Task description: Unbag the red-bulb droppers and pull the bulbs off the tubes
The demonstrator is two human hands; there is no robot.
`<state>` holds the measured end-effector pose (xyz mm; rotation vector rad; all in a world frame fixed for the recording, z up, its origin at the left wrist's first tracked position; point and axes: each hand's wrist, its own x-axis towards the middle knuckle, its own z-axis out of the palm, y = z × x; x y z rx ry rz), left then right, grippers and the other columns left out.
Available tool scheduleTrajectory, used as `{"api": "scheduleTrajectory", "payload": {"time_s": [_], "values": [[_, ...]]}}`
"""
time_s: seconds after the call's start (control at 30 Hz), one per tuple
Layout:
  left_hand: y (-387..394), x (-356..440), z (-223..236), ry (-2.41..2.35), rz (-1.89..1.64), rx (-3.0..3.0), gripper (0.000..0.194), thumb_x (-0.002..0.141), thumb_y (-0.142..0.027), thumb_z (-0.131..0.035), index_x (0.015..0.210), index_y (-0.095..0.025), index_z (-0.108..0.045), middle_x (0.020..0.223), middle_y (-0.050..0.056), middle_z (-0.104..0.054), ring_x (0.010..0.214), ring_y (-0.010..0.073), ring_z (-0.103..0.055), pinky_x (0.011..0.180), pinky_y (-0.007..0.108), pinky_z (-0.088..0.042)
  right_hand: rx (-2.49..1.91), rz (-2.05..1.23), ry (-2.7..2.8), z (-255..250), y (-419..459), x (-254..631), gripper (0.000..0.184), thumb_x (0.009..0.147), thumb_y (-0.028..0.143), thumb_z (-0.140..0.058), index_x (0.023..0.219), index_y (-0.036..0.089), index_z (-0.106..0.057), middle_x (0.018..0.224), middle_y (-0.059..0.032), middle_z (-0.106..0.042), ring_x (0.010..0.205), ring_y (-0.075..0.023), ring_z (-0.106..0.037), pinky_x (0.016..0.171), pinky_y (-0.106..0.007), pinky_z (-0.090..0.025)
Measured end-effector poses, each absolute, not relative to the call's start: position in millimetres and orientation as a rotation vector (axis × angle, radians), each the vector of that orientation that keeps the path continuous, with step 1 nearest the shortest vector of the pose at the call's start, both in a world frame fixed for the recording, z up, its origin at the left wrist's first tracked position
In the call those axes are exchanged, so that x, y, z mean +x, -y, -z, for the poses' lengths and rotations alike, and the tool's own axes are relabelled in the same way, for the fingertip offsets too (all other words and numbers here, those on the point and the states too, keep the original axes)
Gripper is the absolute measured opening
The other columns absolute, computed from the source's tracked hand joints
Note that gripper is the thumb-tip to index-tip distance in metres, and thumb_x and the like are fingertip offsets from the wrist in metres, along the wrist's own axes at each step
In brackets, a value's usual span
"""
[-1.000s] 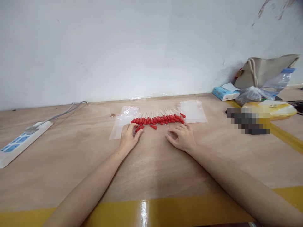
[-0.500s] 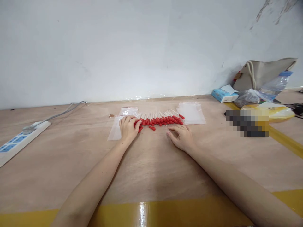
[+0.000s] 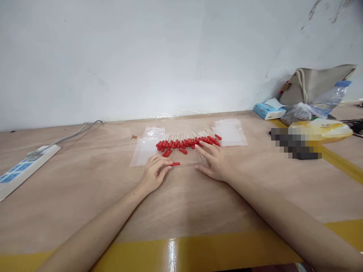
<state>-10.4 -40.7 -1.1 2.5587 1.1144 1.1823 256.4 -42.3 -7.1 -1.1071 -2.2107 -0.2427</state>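
Note:
My left hand [image 3: 155, 173] pinches the red rubber bulb [image 3: 175, 164] of a dropper between thumb and fingers, its thin clear stem pointing right. My right hand [image 3: 214, 160] has thumb and forefinger spread around a piece of clear plastic [image 3: 202, 160], whose exact shape is hard to make out. The forefinger reaches the front of a row of red-bulbed droppers [image 3: 185, 142], their pale stems fanned toward the wall. A few loose ones, such as this red bulb [image 3: 183, 151], lie just in front of the row.
Flat clear bags lie on both sides of the row, a left bag [image 3: 138, 153] and a right bag [image 3: 234, 132]. A power strip [image 3: 34, 160] sits at far left. On the right are a tissue pack [image 3: 268, 111], a bottle [image 3: 337, 96], a cloth bag [image 3: 323, 81] and a yellow package [image 3: 331, 130].
My left hand has come back from the row's left end toward me, bringing one dropper with it. My right hand's fingers have spread apart, the forefinger now at the row.

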Motion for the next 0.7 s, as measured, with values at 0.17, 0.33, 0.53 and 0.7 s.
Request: {"api": "scheduleTrajectory", "payload": {"time_s": [0.17,0.33,0.53,0.7], "values": [[40,-7,1,-0.983,-1.104,2.601,0.010,0.083,-0.025,-0.053,0.085,-0.021,-0.061,0.090,0.003,-0.066,0.088,0.0159,-0.058,0.088,0.038,-0.039,-0.903,0.286,2.369,7,45,252,0.038,0.083,0.040,-0.050,0.118,0.027,-0.051,0.130,-0.0070,-0.045,0.119,-0.0207,-0.040,0.102,-0.046,-0.025],[35,3,-1,-0.900,-1.069,2.594,0.010,0.083,-0.024,-0.051,0.084,-0.020,-0.061,0.089,0.004,-0.066,0.087,0.0157,-0.058,0.089,0.038,-0.039,-0.883,0.260,2.323,9,44,249,0.019,0.085,0.032,-0.049,0.094,0.025,-0.064,0.110,-0.0035,-0.061,0.112,-0.0184,-0.047,0.101,-0.045,-0.026],[34,16,-4,-1.016,-0.958,2.730,0.029,0.080,-0.036,-0.056,0.104,-0.021,-0.058,0.107,0.006,-0.061,0.103,0.0204,-0.050,0.095,0.041,-0.035,-0.862,0.262,2.255,9,44,248,0.016,0.084,0.027,-0.050,0.089,0.021,-0.064,0.101,-0.0040,-0.063,0.105,-0.0178,-0.050,0.099,-0.042,-0.031],[34,22,2,-1.033,-0.909,2.898,0.020,0.085,-0.033,-0.048,0.097,-0.023,-0.062,0.113,0.001,-0.060,0.111,0.0192,-0.045,0.102,0.042,-0.027,-0.809,0.293,2.241,9,45,246,0.015,0.083,0.026,-0.051,0.090,0.021,-0.064,0.096,-0.0032,-0.065,0.100,-0.0170,-0.053,0.097,-0.039,-0.034]]}}
